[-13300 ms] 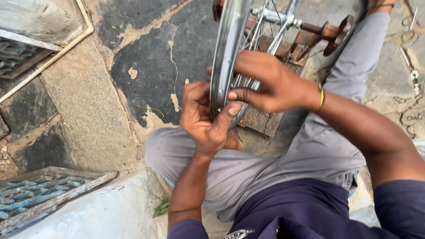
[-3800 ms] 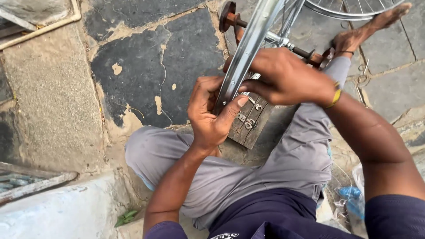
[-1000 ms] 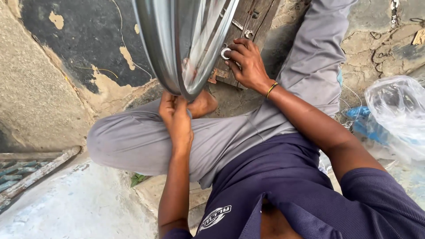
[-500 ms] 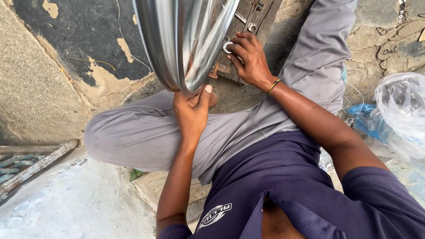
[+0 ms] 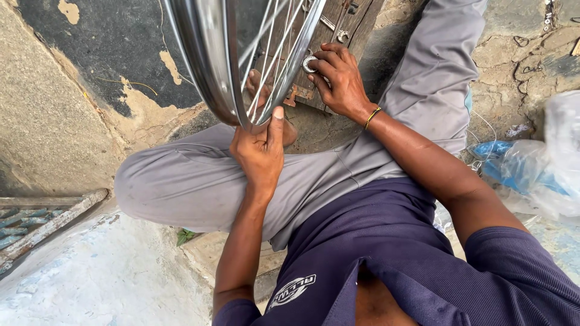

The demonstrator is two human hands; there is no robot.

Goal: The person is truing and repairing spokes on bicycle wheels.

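Wheel rim (image 5: 205,66): silver chrome, mirror-bright, with thin silver spokes (image 5: 272,42). Ring (image 5: 309,64): silver metal. Board (image 5: 338,36): weathered brown wood. Trousers (image 5: 181,187): plain light grey. Shirt (image 5: 386,253): dark navy, marked with a small white emblem. Bangle (image 5: 372,116): yellow-gold. Paving (image 5: 90,72): black slabs, patched in tan. Plastic bag (image 5: 544,175): clear, blue inside.

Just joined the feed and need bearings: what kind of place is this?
Probably an outdoor, ground-level bicycle repair spot: patchy stone paving, a spoked wheel rim steadied by the left hand, and a wooden board carrying small metal parts.
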